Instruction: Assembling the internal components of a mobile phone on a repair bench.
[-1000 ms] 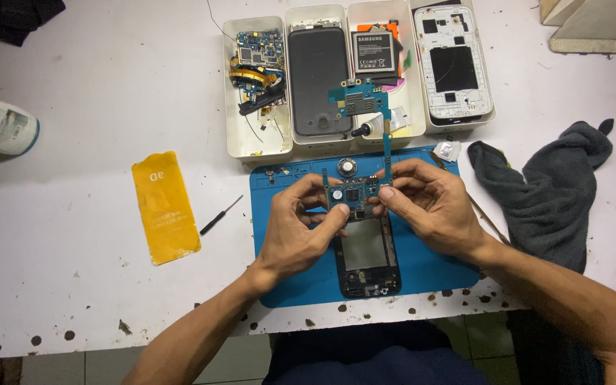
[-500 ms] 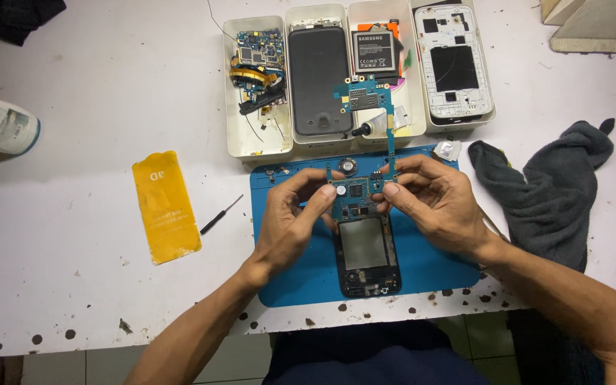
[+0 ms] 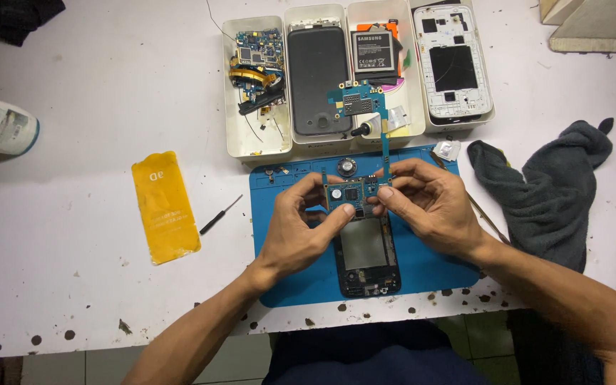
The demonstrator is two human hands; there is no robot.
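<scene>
Both my hands hold a small blue-green circuit board [image 3: 351, 192] just above the top end of an opened black phone frame [image 3: 365, 253] lying on a blue work mat [image 3: 279, 235]. My left hand [image 3: 301, 228] pinches the board's left side, thumb under its lower edge. My right hand [image 3: 429, 203] grips the board's right end with thumb and fingers. A thin blue flex strip [image 3: 385, 153] runs up from the board toward the trays.
Behind the mat stand white trays [image 3: 229, 107] with circuit boards [image 3: 254, 50], a dark back cover [image 3: 319, 71], a battery [image 3: 373, 51] and a white phone frame [image 3: 454, 64]. A small screwdriver [image 3: 220, 215] and yellow packet [image 3: 165, 207] lie left. A grey cloth [image 3: 543, 192] lies right.
My hands have lifted the board slightly and drawn closer together over the phone frame's top; my left thumb has shifted under the board's lower edge. Everything else stays put.
</scene>
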